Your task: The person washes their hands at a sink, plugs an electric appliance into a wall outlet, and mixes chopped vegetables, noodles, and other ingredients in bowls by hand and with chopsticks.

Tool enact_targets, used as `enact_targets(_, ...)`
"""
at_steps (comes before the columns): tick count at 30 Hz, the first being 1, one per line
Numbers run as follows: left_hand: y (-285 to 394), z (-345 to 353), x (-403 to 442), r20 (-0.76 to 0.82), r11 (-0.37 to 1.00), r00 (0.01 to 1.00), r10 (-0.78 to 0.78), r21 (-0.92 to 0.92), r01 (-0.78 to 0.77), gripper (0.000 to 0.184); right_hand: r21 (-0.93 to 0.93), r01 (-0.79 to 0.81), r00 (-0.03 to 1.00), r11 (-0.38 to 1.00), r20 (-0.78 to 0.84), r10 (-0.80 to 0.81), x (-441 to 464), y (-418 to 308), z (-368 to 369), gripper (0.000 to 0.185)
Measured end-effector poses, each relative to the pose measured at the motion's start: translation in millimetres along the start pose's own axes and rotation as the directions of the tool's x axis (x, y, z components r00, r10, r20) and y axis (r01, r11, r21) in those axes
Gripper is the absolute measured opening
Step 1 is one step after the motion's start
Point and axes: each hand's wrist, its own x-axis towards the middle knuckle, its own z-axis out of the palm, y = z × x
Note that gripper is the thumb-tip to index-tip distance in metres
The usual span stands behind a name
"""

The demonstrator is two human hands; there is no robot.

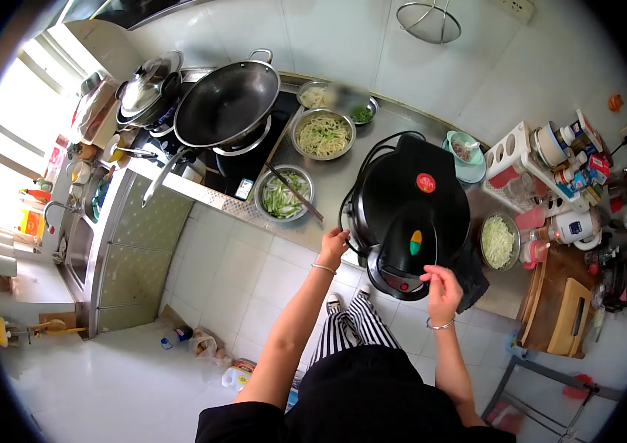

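A large round black electric appliance [411, 199] with its lid down stands on the steel counter. Beside its left front edge, my left hand [334, 248] has its fingers curled at the black cord; what they grip, if anything, is too small to tell. My right hand [442, 289] is at the appliance's front right edge, thumb and fingers drawn together, their hold unclear. To the left are a bowl of sliced greens [282, 193] with chopsticks [295, 190] across it and a bowl of pale shreds [322, 135]. A bowl of chopped cabbage [498, 241] sits to the right.
An empty wok [227, 105] and a lidded pot [147, 92] stand on the stove at the back left. Teal bowls [466, 155] and a white rack [509, 168] are behind right. A wooden board [570, 317] is far right. Bags and bottles [238, 375] lie on the floor.
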Motion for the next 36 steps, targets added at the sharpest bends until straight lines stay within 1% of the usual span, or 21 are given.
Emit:
enact_targets(1, -3.5, 1.4, 5.4, -0.013, 0.996, 0.998, 0.060, -0.071, -0.061, 0.020, -0.004, 0.041, 0.999, 0.999, 0.029, -0.041, 3.7, -2.5, 6.3, 0.014)
enact_targets(2, -7.9, 2.6, 10.4, -0.018, 0.996, 0.998, 0.056, -0.075, -0.057, 0.020, -0.004, 0.078, 0.995, 0.997, 0.060, -0.078, 6.8, -4.1, 11.6, 0.014)
enact_targets(4, -13.5, 0.5, 13.1, -0.027, 0.976, 0.996, 0.086, -0.201, -0.089, 0.019, 0.031, 0.038, 0.991, 0.999, 0.125, -0.042, 17.3, -9.7, 19.1, 0.013)
enact_targets(6, -13.3, -6.2, 12.3, -0.038, 0.984, 0.995, 0.097, -0.144, -0.102, 0.017, 0.072, 0.013, 0.981, 0.997, 0.190, -0.026, 35.6, -12.4, 27.5, 0.013)
enact_targets(8, -15.0, -10.2, 10.7, -0.010, 0.978, 0.999, 0.043, -0.204, -0.045, 0.011, 0.114, -0.003, 0.959, 0.993, 0.281, -0.029, 56.7, -12.6, 37.8, 0.012)
enact_targets(9, -12.9, -7.6, 6.4, -0.042, 0.964, 0.999, 0.019, -0.265, -0.030, 0.010, 0.117, -0.006, 0.946, 0.993, 0.324, -0.033, 70.6, -18.4, 43.7, 0.011)
enact_targets(10, -15.5, -7.3, 10.3, -0.045, 0.964, 0.999, 0.018, -0.266, -0.029, 0.010, 0.100, 0.042, 0.929, 0.994, 0.361, -0.075, 83.9, -18.6, 51.6, 0.011)
enact_targets(12, -22.5, -12.6, 14.1, -0.028, 0.925, 0.999, 0.035, -0.378, -0.043, 0.010, 0.107, 0.083, 0.903, 0.991, 0.412, -0.120, 111.0, -18.7, 74.9, 0.013)
enact_targets(14, -24.2, -17.6, 18.5, 0.021, 0.931, 1.000, 0.022, -0.365, -0.013, 0.012, -0.021, 0.112, 0.833, 0.994, 0.547, -0.082, 138.0, -9.2, 101.5, 0.011)
enact_targets(16, -40.0, -23.5, 34.4, 0.019, 0.884, 1.000, 0.018, -0.468, -0.007, 0.008, -0.145, 0.331, 0.713, 0.932, 0.686, -0.146, 165.6, 4.3, 134.6, 0.008)
enact_targets(17, -49.9, -26.9, 42.4, 0.073, 0.794, 0.994, 0.086, -0.608, -0.024, 0.007, -0.175, 0.426, 0.650, 0.888, 0.741, -0.166, 174.6, 16.9, 153.8, 0.009)
enact_targets(18, -45.1, -24.4, 35.4, 0.035, 0.774, 0.998, 0.051, -0.632, -0.017, 0.007, -0.195, 0.517, 0.586, 0.834, 0.791, -0.178, 183.5, 28.2, 173.5, 0.010)
enact_targets(19, -33.8, -22.6, 25.4, 0.064, 0.787, 0.998, -0.012, -0.615, 0.048, 0.007, -0.299, 0.579, 0.491, 0.759, 0.870, -0.033, 191.9, 32.1, 191.8, 0.013)
enact_targets(20, -25.0, -23.5, 17.3, 0.092, 0.798, 0.993, -0.080, -0.591, 0.119, 0.008, -0.411, 0.676, 0.359, 0.611, 0.909, 0.214, 199.3, 34.6, 212.9, 0.017)
enact_targets(22, -20.1, -30.2, 10.5, 0.157, 0.779, 0.982, -0.108, -0.600, 0.181, 0.010, -0.434, 0.759, 0.197, 0.484, 0.863, 0.466, 207.3, 39.8, 241.7, 0.024)
enact_targets(23, -16.6, -32.4, 9.3, 0.151, 0.789, 0.971, -0.183, -0.567, 0.237, 0.009, -0.445, 0.756, 0.202, 0.481, 0.857, 0.474, 208.0, 43.5, 253.2, 0.024)
enact_targets(25, -3.0, -33.3, 1.8, 0.165, 0.779, 0.946, -0.278, -0.537, 0.323, 0.009, -0.427, 0.819, 0.086, 0.383, 0.751, 0.655, 209.2, 58.3, 274.2, 0.028)
enact_targets(28, 3.8, -38.2, 2.3, 0.232, 0.775, 0.920, -0.315, -0.497, 0.391, 0.007, -0.426, 0.848, 0.045, 0.315, 0.651, 0.758, 208.7, 79.5, 294.3, 0.034)
enact_targets(30, 11.8, -42.8, 4.1, 0.250, 0.768, 0.900, -0.356, -0.471, 0.434, 0.006, -0.441, 0.832, 0.047, 0.336, 0.660, 0.750, 208.8, 88.3, 301.6, 0.035)
enact_targets(32, 20.5, -45.5, 3.3, 0.306, 0.766, 0.856, -0.416, -0.388, 0.512, 0.008, -0.402, 0.834, -0.030, 0.377, 0.650, 0.759, 210.8, 88.1, 303.8, 0.035)
enact_targets(36, 25.2, -48.6, 4.6, 0.364, 0.810, 0.851, -0.379, -0.314, 0.495, 0.015, -0.397, 0.830, -0.015, 0.391, 0.685, 0.728, 207.0, 91.7, 303.6, 0.034)
